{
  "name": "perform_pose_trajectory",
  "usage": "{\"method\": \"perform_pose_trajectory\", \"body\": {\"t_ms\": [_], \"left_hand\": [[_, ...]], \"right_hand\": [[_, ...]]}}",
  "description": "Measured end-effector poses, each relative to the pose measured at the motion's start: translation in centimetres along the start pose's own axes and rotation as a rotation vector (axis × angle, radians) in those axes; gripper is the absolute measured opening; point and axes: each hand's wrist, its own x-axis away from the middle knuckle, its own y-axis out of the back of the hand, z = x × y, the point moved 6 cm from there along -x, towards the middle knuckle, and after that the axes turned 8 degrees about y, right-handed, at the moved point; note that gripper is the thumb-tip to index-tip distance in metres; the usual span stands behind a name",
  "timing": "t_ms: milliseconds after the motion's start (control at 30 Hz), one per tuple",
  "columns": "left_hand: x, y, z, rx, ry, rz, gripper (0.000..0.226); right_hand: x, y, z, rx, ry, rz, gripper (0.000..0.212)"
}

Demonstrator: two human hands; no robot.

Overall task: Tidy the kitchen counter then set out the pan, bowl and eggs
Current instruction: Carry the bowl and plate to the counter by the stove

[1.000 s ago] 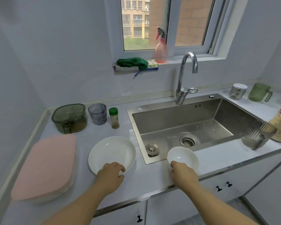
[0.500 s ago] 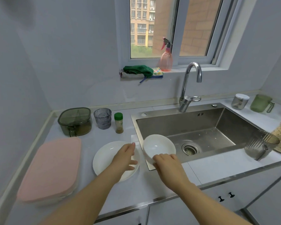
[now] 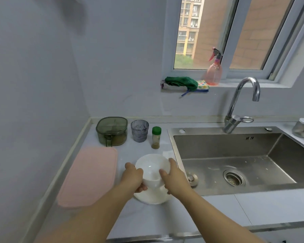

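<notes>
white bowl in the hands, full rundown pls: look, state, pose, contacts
The white bowl is small, round, plain and glossy, ceramic by the look, with a narrower base. It looks empty. It is upright, tipped slightly toward the camera. It sits over the white plate on the counter left of the sink; whether it touches the plate cannot be told. The left hand cups its left side; the right hand holds its right rim, one finger reaching inside.
</notes>
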Motion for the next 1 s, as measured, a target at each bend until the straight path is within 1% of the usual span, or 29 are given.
{"method": "perform_pose_trajectory", "body": {"t_ms": [67,133,233,333,567,700,767,833,867,900,933,1000], "left_hand": [[-0.8,0.2,0.4,0.027,0.02,0.017,0.028],[-1.4,0.2,1.0,0.097,0.059,0.059,0.025],[-2.3,-0.1,1.6,0.119,0.086,0.118,0.022],[-2.9,-0.3,1.8,0.137,0.065,0.134,0.018],[-3.5,-0.9,2.2,0.139,0.045,0.129,0.011],[-3.5,-1.2,2.3,0.147,0.035,0.106,0.016],[-3.4,-0.6,2.0,0.032,-0.039,0.016,0.027],[-3.1,0.7,1.6,-0.18,-0.125,-0.162,0.033],[-3.0,1.2,1.5,-0.268,-0.13,-0.231,0.034],[-2.7,1.4,1.6,-0.344,-0.111,-0.258,0.035],[-2.6,1.2,1.8,-0.42,-0.075,-0.247,0.037],[-2.3,0.7,2.4,-0.529,-0.005,-0.211,0.044]], "right_hand": [[-0.7,-1.0,-0.6,-0.149,-0.09,0.01,0.049],[-1.2,-1.5,-1.3,-0.194,-0.133,-0.013,0.047],[-2.0,-2.4,-2.5,-0.191,-0.174,-0.044,0.051],[-2.5,-2.9,-3.0,-0.168,-0.17,-0.043,0.053],[-3.5,-3.3,-4.2,-0.141,-0.18,-0.056,0.054],[-3.7,-3.4,-4.8,-0.134,-0.172,-0.107,0.048],[-3.5,-2.7,-5.0,-0.121,-0.178,-0.172,0.041],[-2.7,-1.4,-5.6,-0.03,-0.209,-0.27,0.037],[-2.4,-0.8,-6.0,0.014,-0.229,-0.304,0.037],[-2.1,-0.6,-6.6,0.031,-0.263,-0.304,0.038],[-1.8,-0.7,-7.0,0.013,-0.303,-0.271,0.039],[-1.5,-2.0,-7.8,-0.073,-0.368,-0.146,0.038]]}}
